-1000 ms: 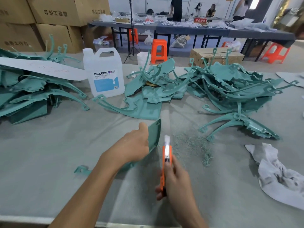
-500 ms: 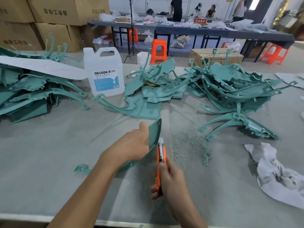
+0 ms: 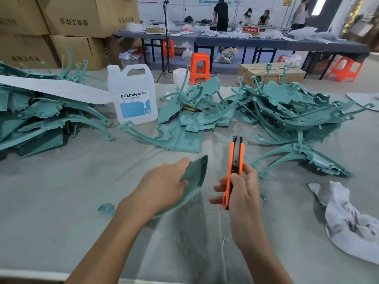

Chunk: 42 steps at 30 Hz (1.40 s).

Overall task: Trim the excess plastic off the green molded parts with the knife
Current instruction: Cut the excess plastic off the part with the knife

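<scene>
One green part lies on the grey table, far edge tilted up; the left hand is curled over it and hides its middle. One orange knife is gripped upright in the right hand, just right of the part and not touching it, with the blade tip blurred. Behind are three heaps of green parts: left heap (cut off by the frame), centre heap and right heap; there is also one white jug, fill level unreadable, and one rag.

Stacked cardboard boxes rear left. Long dark-topped tables across back; people behind them. Orange plastic stools, tripod on grey floor. Bright light upper right.
</scene>
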### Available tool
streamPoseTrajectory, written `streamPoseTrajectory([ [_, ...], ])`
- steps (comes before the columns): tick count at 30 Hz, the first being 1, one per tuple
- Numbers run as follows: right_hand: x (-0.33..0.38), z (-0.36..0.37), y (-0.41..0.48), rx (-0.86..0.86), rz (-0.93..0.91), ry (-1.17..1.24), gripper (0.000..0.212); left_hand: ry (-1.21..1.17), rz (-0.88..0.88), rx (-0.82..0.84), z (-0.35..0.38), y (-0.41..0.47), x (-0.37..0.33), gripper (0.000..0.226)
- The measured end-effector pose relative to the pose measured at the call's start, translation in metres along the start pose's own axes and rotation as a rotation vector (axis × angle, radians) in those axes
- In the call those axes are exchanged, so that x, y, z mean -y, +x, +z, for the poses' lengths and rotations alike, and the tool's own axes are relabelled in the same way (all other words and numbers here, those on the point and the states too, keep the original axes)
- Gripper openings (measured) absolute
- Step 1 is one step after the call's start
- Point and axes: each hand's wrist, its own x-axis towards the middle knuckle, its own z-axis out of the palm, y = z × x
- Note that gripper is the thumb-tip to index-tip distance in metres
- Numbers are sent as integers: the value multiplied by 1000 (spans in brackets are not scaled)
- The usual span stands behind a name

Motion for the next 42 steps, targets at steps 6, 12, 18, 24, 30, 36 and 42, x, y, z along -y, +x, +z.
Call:
streamPoseTrajectory([
  [6,0,-14,6,184,-82,-132,32,-62,94,179,-21,-15,-3,14],
  [12,-2,-9,1,142,-11,49,32,-26,47,-420,-9,-25,-9,36],
  [18,-17,-2,-9,87,176,207,44,-440,103,-342,63,-52,-12,72],
  [24,-35,-3,-31,201,204,46,36,-363,44,-452,110,-54,6,115],
  [30,-32,-24,-31,270,116,-179,21,-364,-82,-607,111,-39,26,112],
  [36,-24,-64,-17,408,-253,-884,23,-398,-157,-620,104,-36,38,109],
  [42,-16,-62,-9,504,-407,-1050,15,-300,-134,-661,94,-36,33,97],
])
